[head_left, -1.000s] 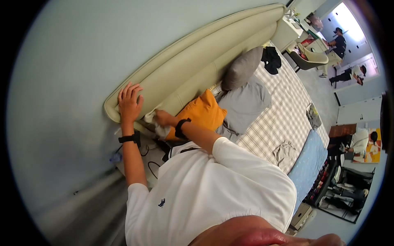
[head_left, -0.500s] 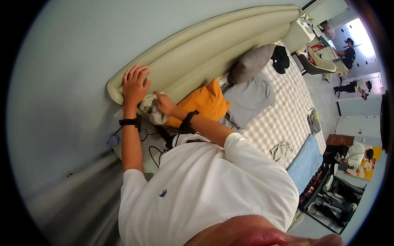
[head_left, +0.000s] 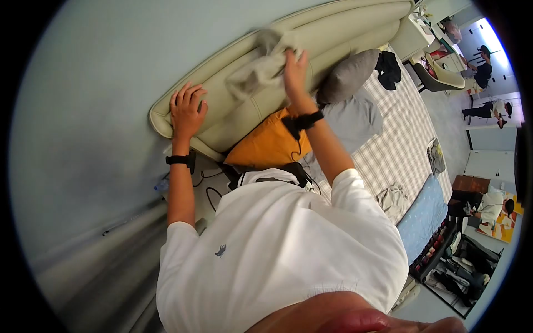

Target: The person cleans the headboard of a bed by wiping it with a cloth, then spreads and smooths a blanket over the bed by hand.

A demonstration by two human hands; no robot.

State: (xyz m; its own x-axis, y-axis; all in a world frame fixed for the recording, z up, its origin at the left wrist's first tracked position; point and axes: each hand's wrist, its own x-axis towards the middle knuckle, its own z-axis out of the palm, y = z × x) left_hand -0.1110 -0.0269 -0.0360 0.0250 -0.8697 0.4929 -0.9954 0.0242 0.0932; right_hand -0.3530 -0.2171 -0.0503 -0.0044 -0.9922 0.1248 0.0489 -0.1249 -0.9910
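My left hand [head_left: 187, 110] lies on the near end of the cream padded headboard [head_left: 355, 25], fingers spread over its upper edge. In my right hand [head_left: 296, 72] a pale grey cloth [head_left: 258, 72] is gripped, blurred by motion, in front of the middle of the headboard. Whether the cloth touches the padding I cannot tell. Below that hand lean an orange pillow [head_left: 266, 144] and a grey cushion [head_left: 348, 76]. A black band [head_left: 179, 160] circles my left wrist, and another one [head_left: 305, 120] my right.
The bed [head_left: 411, 119] has a checked sheet, with a grey pillow [head_left: 352, 119], black cloth [head_left: 388, 70], and blue folded bedding [head_left: 422, 219] on it. Dark cables [head_left: 211, 191] hang by the near side. Several people stand or sit farther off, one near a chair [head_left: 438, 77].
My right hand has swung up and to the right along the headboard, carrying the cloth away from my left hand. The left hand stays on the headboard's end.
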